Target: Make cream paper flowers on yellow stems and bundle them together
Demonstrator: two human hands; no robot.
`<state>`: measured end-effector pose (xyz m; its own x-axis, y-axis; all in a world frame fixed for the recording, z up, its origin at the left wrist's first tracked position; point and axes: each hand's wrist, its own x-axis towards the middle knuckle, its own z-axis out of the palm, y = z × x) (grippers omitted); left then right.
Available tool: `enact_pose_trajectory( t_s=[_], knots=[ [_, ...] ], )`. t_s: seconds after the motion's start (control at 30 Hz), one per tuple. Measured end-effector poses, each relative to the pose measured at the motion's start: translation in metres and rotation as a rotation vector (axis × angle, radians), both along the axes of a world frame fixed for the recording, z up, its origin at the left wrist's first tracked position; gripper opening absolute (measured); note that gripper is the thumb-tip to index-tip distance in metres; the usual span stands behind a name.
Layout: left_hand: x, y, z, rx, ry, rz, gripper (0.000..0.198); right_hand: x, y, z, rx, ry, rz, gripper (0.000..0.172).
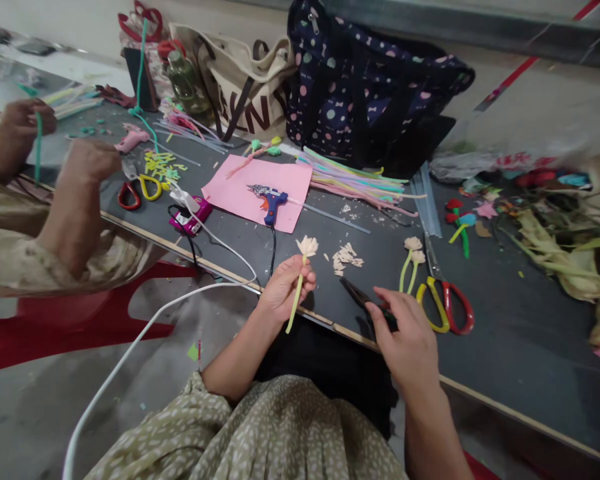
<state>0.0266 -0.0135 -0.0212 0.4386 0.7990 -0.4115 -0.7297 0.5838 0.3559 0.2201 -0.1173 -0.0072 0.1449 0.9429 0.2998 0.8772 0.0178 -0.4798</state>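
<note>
My left hand is closed around the pale green stem of a small cream paper flower, held upright over the near edge of the dark table. My right hand lies on the table with its fingers over the handles of black scissors, whose blades point toward my left hand. A small heap of cream petal scraps lies just beyond. Two finished cream flowers with green stems lie to the right, beside yellow-and-red scissors.
A blue glue gun rests on pink paper, its cable running off the table. Pastel straws, a dotted dark bag and a beige tote sit behind. Another person's hands work with a green straw at left.
</note>
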Motion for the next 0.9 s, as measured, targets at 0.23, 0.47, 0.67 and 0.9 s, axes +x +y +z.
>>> enact_pose_trajectory(
  t_s=[0.23,0.47,0.67,0.9],
  knots=[
    [0.002,-0.001,-0.004,0.08,0.11,0.019,0.023,-0.015,0.008,0.007,-0.007,0.151,0.065,0.02],
    [-0.003,0.0,0.001,0.1,0.117,0.01,0.021,-0.043,0.041,0.024,0.05,0.189,0.159,0.019],
    [-0.021,0.005,0.001,0.116,0.063,0.163,0.021,-0.058,0.094,0.028,-0.078,0.042,0.21,0.021],
    [-0.038,0.013,0.013,-0.002,0.059,0.379,0.008,-0.116,0.186,0.008,-0.328,-0.072,0.185,0.042]
  ],
)
